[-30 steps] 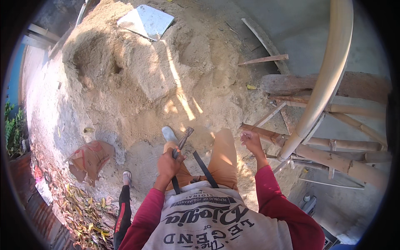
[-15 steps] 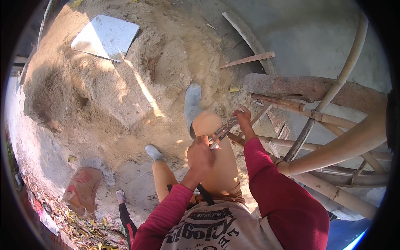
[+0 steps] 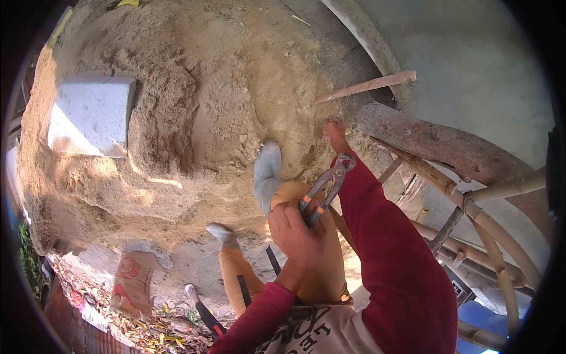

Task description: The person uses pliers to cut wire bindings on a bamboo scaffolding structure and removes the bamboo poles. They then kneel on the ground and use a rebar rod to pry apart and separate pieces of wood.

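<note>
So I'm watching this one from afar through the head camera, and the left hand [image 3: 295,236] is wrapped around the handle ends of a pair of pliers [image 3: 340,172], fingers clamped on them in front of the right thigh. The handles splay apart a bit, and the head points up and to the right, overlapping the right sleeve [image 3: 389,236] in my view; can't tell if it actually touches. The right hand [image 3: 334,133] is out past the pliers, over the sandy ground, fingers looking loosely bent, nothing in it that I can make out, and too small for me to say whether the fingertips are together or apart. My read is that the step in hand is just carrying the tool across rough ground, since the right boot [image 3: 268,168] is planted well ahead of the left boot [image 3: 220,232]. I'd say the next move calls for solid footing on that lumpy sand [image 3: 224,88] and a steady hold on the pliers, plus care around the wooden strip [image 3: 368,87] and log [image 3: 424,133] near the right hand. Further out there's a bamboo frame [image 3: 430,172] on the right, a pale slab [image 3: 97,115] up on the sand to the left, and a brown paper bag [image 3: 133,283] lower left by some dry leaves [image 3: 165,330].
</note>
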Available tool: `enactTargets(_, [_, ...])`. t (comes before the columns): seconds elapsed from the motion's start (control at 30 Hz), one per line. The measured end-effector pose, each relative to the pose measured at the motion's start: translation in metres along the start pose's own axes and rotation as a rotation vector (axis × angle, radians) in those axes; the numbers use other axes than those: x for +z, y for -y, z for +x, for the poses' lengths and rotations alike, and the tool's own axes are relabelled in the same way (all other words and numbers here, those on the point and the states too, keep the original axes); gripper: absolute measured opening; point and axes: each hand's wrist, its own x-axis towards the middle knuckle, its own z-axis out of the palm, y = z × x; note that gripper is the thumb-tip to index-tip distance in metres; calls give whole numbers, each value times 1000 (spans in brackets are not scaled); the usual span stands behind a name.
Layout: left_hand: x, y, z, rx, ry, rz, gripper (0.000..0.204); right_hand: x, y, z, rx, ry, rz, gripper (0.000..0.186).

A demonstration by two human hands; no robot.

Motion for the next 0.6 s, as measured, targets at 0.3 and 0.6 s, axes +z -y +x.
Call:
enactTargets(0.3, [52, -1, 30, 83, 65, 4, 42, 14, 52, 86, 51, 110, -154, 65])
enactTargets(0.6, [68, -5, 39, 119, 215, 41, 50, 26, 103, 112, 193, 151, -56, 67])
